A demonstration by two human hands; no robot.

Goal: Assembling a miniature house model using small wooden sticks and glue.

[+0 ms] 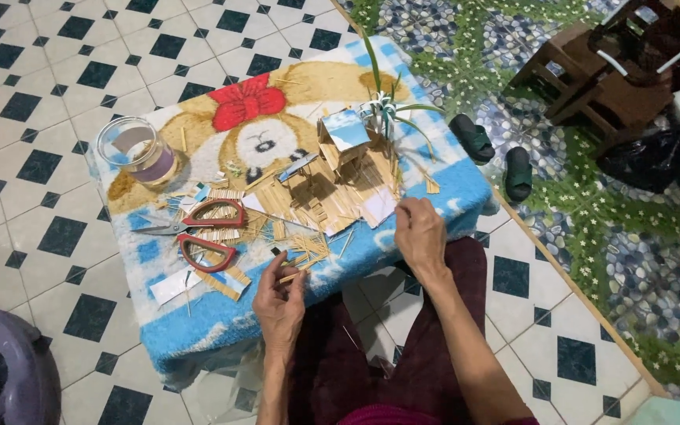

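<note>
A small model house [338,169] of thin wooden sticks with a blue roof piece stands on a low table covered by a blue cartoon-print cloth [198,315]. My left hand [279,303] pinches a thin stick at the table's near edge, next to a pile of loose sticks [304,248]. At the model's near right corner rests my right hand [419,232], fingers curled, touching a white card piece [378,206]. Red-handled scissors [198,230] lie left of the sticks.
A clear glass jar [135,149] stands at the table's far left. A green plant sprig [383,102] rises behind the model. Dark slippers [497,157], wooden stools [592,71] and a black bag lie on patterned flooring to the right. A purple stool [1,354] is at lower left.
</note>
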